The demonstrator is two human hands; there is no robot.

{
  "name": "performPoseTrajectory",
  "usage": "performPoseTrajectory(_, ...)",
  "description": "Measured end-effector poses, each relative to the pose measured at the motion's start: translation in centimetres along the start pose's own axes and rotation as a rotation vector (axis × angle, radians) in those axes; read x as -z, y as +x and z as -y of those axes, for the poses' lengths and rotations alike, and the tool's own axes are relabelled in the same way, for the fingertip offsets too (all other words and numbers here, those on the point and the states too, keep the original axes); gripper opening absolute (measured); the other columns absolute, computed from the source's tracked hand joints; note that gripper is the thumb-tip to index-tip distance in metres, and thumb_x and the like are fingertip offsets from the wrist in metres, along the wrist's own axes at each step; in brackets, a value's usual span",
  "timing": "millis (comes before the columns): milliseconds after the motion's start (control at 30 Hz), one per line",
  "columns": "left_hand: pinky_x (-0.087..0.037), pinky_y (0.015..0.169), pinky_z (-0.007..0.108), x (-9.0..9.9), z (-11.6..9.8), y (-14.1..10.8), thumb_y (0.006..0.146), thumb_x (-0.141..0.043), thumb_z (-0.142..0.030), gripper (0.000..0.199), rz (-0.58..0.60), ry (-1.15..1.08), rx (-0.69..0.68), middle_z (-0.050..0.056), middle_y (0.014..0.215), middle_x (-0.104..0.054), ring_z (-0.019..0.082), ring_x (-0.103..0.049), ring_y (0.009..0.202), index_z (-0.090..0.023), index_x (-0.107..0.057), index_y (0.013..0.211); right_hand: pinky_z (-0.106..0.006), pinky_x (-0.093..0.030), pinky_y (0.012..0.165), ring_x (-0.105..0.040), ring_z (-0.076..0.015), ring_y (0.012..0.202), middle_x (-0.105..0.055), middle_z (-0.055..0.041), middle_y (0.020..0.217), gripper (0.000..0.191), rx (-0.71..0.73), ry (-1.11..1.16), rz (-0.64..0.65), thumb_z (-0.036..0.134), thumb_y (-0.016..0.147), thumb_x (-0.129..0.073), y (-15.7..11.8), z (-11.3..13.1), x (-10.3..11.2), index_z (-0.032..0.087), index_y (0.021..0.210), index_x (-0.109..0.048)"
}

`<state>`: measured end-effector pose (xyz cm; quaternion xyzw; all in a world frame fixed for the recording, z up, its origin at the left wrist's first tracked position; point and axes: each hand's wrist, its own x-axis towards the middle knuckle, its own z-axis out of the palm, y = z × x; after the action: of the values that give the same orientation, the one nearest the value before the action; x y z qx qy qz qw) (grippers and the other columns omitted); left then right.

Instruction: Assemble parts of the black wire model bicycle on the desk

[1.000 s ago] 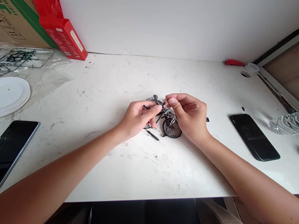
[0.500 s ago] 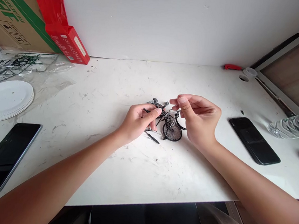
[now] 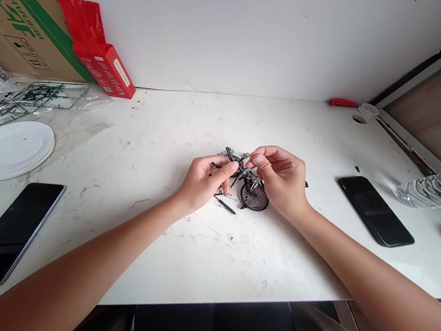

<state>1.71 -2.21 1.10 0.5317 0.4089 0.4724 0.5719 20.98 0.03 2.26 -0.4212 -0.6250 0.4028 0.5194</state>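
A small black model bicycle (image 3: 254, 196) with a spoked wheel is at the middle of the white table (image 3: 180, 255). My left hand (image 3: 205, 182) is closed around its frame, thumb and fingers pinching the dark tubes. Close by on the right, my right hand (image 3: 281, 179) has its thumb and index finger pinched together at the bicycle's upper part. Whatever lies between those fingertips is too small to make out. Part of the bicycle is hidden behind both hands. A thin black pen-like piece (image 3: 225, 204) lies on the table below the left fingers.
Two phones lie flat, a large one (image 3: 11, 234) at left and a smaller one (image 3: 376, 210) at right. White paper plates (image 3: 13, 151), plastic part frames (image 3: 36, 93), a red box (image 3: 105, 71) and a cardboard box (image 3: 27, 27) are at left. A clear bottle (image 3: 432, 187) lies at right.
My right hand has moved left and slightly down, bringing its pinched fingertips to the bicycle. The left hand keeps its hold in nearly the same place. The view has shifted slightly.
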Motion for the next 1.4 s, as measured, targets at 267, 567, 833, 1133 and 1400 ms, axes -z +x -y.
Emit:
performPoseTrajectory(267,-0.056,0.06,0.029,-0.1,0.1,0.0,0.093,-0.075,-0.051,0.034,-0.01,-0.027,0.05,0.0,0.057,-0.062,0.017,-0.067,0.058,-0.018,-0.071,0.087,-0.028,-0.047,0.051,-0.056,-0.0114,0.06,-0.073,-0.003,0.084,0.04,-0.05,0.025,0.028,0.063,0.095,-0.072,0.1,-0.1,0.1,0.022,0.095,-0.072)
performPoseTrajectory(567,-0.054,0.061,0.027,0.0,0.0,-0.1,0.095,-0.073,-0.053,0.036,-0.015,0.005,0.039,0.0,0.058,-0.062,0.016,-0.067,0.059,-0.018,-0.071,0.088,-0.035,-0.06,0.077,-0.072,-0.0206,0.087,-0.076,-0.0057,0.09,0.044,-0.059,-0.059,0.066,0.067,0.093,-0.071,0.3,-0.6,0.0,0.023,0.093,-0.072)
performPoseTrajectory(833,-0.048,0.055,0.024,0.0,0.2,0.1,0.093,-0.074,-0.054,0.039,-0.12,0.014,0.005,0.003,0.08,-0.07,0.012,-0.067,0.061,-0.017,-0.069,0.084,-0.038,-0.059,0.089,-0.073,-0.0223,0.095,-0.079,-0.0064,0.099,0.042,0.004,-0.163,0.111,0.065,0.095,-0.07,0.8,0.9,0.7,0.023,0.095,-0.077)
performPoseTrajectory(1133,-0.056,0.077,0.027,-0.5,0.0,-0.5,0.099,-0.068,-0.047,0.03,-0.244,0.314,-0.318,0.01,0.105,-0.073,0.019,-0.07,0.095,-0.019,-0.075,0.094,-0.038,-0.059,0.082,-0.072,-0.024,0.098,-0.079,-0.0074,0.099,0.04,-0.046,-0.216,0.091,0.064,0.095,-0.071,0.2,2.4,0.6,0.025,0.097,-0.08)
performPoseTrajectory(1400,-0.06,0.096,0.035,-1.0,0.4,-0.7,0.099,-0.071,-0.04,0.022,-0.223,0.224,-0.37,0.012,0.115,-0.077,0.024,-0.072,0.115,-0.02,-0.078,0.104,-0.041,-0.058,0.089,-0.069,-0.0251,0.107,-0.074,-0.0083,0.11,0.033,0.038,-0.179,0.07,0.059,0.097,-0.071,-0.3,1.1,0.1,0.028,0.1,-0.079)
